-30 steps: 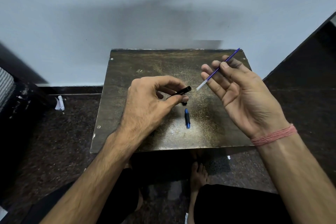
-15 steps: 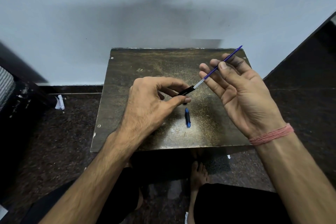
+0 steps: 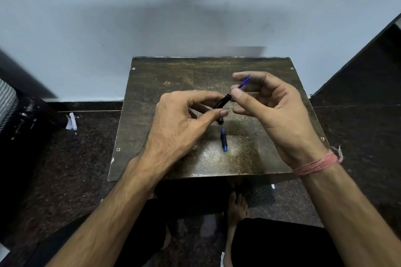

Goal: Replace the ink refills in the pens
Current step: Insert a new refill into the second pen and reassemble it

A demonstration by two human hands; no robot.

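Observation:
My left hand (image 3: pixel 184 123) pinches a black pen barrel (image 3: pixel 223 102) between thumb and fingers, its open end tilted up to the right. My right hand (image 3: pixel 273 110) grips a thin blue ink refill (image 3: pixel 244 82) between thumb and fingers. Most of the refill sits inside the barrel; only a short blue end shows past my fingers. A blue pen part (image 3: pixel 224 140) lies on the small worn table (image 3: pixel 165 76) just below both hands. Another small black piece (image 3: pixel 220 122) lies under my left thumb.
The table stands against a pale wall (image 3: pixel 195 6). Dark speckled floor surrounds it, with a white scrap (image 3: pixel 71 121) at the left. My bare foot (image 3: pixel 237 208) and dark-clad knees are below the table's front edge.
My right hand moved left toward the barrel and pushed the blue refill into its open end; far less of the refill shows now. My left hand held the barrel nearly still.

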